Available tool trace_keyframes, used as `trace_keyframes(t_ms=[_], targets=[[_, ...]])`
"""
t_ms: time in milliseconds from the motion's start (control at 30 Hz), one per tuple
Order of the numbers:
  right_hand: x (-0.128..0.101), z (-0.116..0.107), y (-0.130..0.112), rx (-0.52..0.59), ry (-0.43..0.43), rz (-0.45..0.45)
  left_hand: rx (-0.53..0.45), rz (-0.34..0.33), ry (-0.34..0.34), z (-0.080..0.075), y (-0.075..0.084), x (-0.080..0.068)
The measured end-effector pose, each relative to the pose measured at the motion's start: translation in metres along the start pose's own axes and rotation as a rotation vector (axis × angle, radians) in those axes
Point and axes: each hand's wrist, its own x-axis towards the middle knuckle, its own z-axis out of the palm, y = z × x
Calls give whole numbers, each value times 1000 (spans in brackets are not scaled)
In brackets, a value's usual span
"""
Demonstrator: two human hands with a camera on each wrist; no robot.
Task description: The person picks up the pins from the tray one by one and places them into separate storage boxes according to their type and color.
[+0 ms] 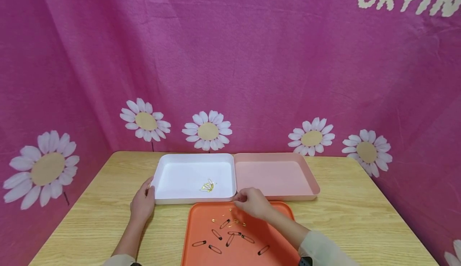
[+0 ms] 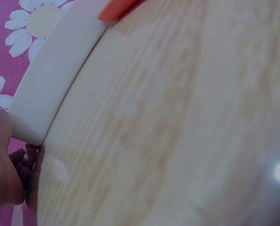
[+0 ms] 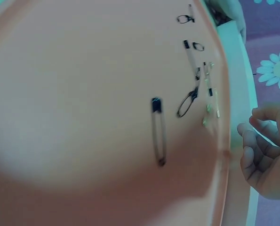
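Note:
My left hand (image 1: 142, 205) grips the left side of a white tray (image 1: 180, 174), its curled fingers against the corner in the left wrist view. Inside that tray lies a small pile of gold safety pins (image 1: 207, 186). My right hand (image 1: 253, 203) is above the far edge of an orange tray (image 1: 194, 226), near the white tray's front right corner. Its thumb and index fingertips come close together; anything between them is too small to make out. Several black safety pins (image 1: 230, 240) lie scattered in the orange tray, with a few gold safety pins (image 1: 234, 222) among them.
A pink tray (image 1: 273, 174) stands against the white tray's right side. The trays are on a wooden table (image 1: 360, 218). Behind it hangs a magenta cloth (image 1: 252, 78) printed with daisies.

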Motion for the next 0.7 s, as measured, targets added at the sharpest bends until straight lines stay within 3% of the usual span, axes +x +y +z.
trace_keyframes(t_ms=[200, 400, 700], targets=[[-15, -4, 12, -60, -61, -79, 0, -3, -5, 0, 0, -1], [-27, -3, 23, -153, -167, -83, 5, -6, -9, 0, 0, 0], [-35, 3, 23, -330, -119, -162, 4, -1, 2, 0, 0, 0]])
